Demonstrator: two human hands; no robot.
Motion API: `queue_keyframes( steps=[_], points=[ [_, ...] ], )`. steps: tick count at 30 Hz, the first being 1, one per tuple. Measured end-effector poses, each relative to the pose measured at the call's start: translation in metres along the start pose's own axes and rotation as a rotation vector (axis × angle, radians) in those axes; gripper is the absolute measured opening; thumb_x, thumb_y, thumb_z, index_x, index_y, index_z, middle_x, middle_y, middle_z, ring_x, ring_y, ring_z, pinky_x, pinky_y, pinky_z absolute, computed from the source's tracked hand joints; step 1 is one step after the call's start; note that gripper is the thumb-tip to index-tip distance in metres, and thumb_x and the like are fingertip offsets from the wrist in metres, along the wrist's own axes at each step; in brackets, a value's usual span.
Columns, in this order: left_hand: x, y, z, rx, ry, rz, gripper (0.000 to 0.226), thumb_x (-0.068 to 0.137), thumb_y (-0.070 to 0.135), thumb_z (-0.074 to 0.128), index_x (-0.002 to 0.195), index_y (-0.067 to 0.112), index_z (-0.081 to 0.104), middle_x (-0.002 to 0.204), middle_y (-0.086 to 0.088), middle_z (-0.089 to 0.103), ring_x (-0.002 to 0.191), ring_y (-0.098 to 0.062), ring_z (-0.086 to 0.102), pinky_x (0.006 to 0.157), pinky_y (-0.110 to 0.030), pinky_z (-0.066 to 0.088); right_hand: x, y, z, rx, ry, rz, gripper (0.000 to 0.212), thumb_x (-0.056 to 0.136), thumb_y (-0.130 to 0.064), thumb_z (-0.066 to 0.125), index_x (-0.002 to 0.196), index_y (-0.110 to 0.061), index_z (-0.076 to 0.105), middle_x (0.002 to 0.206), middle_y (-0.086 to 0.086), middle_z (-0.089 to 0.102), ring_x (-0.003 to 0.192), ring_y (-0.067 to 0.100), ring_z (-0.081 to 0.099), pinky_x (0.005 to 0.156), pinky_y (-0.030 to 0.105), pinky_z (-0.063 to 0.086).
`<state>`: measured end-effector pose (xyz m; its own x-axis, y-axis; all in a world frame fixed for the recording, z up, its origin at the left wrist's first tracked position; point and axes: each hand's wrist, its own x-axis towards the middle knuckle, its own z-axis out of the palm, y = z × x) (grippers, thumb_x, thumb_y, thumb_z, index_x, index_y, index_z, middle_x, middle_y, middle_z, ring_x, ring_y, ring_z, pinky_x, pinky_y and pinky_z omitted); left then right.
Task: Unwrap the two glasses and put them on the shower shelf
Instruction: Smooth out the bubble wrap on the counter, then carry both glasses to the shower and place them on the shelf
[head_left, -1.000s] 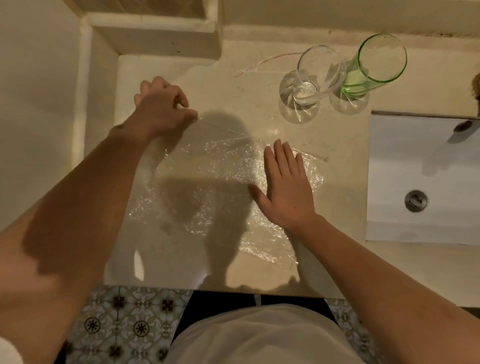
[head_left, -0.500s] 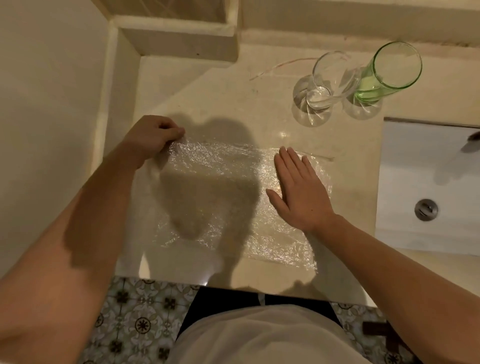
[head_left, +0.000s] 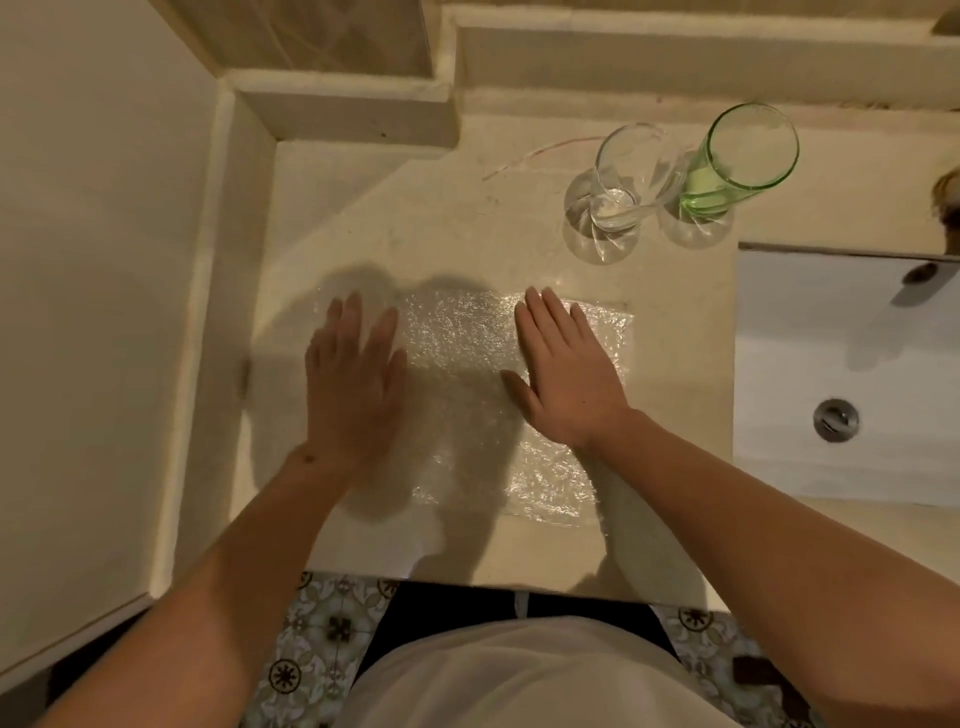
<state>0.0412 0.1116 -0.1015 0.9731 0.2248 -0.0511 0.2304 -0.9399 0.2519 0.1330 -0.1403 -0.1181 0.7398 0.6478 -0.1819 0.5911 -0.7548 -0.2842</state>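
Both hands lay flat on a sheet of bubble wrap (head_left: 467, 374) spread on the counter (head_left: 467, 234). The left hand (head_left: 353, 384) pressed its left part with straight, slightly spread fingers; the right hand (head_left: 566, 374) pressed its right part, fingers straight and close together. The sheet's near edge stopped short of the counter's near edge. The clear glass (head_left: 623, 182) and green glass (head_left: 737, 156) stood upright, unwrapped, at the far right, just beside each other, well apart from the hands. The sink (head_left: 857, 364) bordered the counter on the right.
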Motion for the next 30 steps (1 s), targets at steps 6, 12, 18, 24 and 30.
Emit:
queue_keyframes(
  steps=[6, 12, 18, 24, 30],
  points=[
    [0.020, 0.035, -0.011, 0.006, -0.136, -0.134, 0.049, 0.098, 0.036, 0.046, 0.139, 0.009, 0.049, 0.153, -0.024, 0.037, 0.146, -0.045, 0.027, 0.122, -0.056, 0.020, -0.006, 0.001, -0.028, 0.219, 0.041, 0.008, 0.073, 0.102, -0.045, 0.050, 0.158, -0.004, 0.029, 0.168, 0.015, 0.021, 0.156, 0.032, 0.014, 0.126, 0.045, 0.015],
    [0.069, 0.145, -0.047, -0.307, 0.130, 0.096, 0.032, 0.088, 0.012, 0.066, 0.117, 0.003, 0.070, 0.116, -0.018, 0.066, 0.093, -0.031, 0.067, 0.084, -0.043, 0.058, -0.025, 0.043, -0.076, 0.516, 0.349, 0.411, 0.036, 0.099, -0.040, 0.054, 0.132, -0.026, 0.058, 0.126, -0.011, 0.057, 0.105, 0.005, 0.059, 0.091, 0.031, 0.053],
    [0.116, 0.224, -0.050, -0.513, -0.019, -0.047, 0.024, 0.094, 0.026, 0.062, 0.116, 0.018, 0.067, 0.102, 0.000, 0.055, 0.089, -0.018, 0.059, 0.079, -0.026, 0.042, -0.007, 0.104, -0.140, 0.387, 0.515, 0.511, 0.027, 0.098, -0.031, 0.058, 0.120, -0.018, 0.068, 0.110, 0.002, 0.062, 0.082, 0.016, 0.062, 0.077, 0.035, 0.053],
    [0.141, 0.253, -0.048, -0.545, -0.175, -0.238, 0.052, 0.097, 0.028, 0.057, 0.146, 0.025, 0.039, 0.119, -0.013, 0.065, 0.100, -0.033, 0.068, 0.094, -0.042, 0.053, 0.032, 0.132, -0.169, 0.010, 0.289, 0.397, 0.037, 0.096, -0.038, 0.057, 0.127, -0.019, 0.064, 0.124, 0.006, 0.061, 0.118, 0.030, 0.049, 0.092, 0.042, 0.040],
    [0.166, 0.253, -0.046, -0.770, -0.256, -0.534, 0.057, 0.102, 0.026, 0.049, 0.152, 0.018, 0.021, 0.110, -0.021, 0.068, 0.085, -0.034, 0.070, 0.084, -0.054, 0.060, 0.046, 0.152, -0.170, 0.198, 0.283, 0.527, 0.043, 0.093, -0.042, 0.062, 0.128, -0.017, 0.062, 0.125, 0.007, 0.050, 0.105, 0.026, 0.058, 0.082, 0.035, 0.048]
  ],
)
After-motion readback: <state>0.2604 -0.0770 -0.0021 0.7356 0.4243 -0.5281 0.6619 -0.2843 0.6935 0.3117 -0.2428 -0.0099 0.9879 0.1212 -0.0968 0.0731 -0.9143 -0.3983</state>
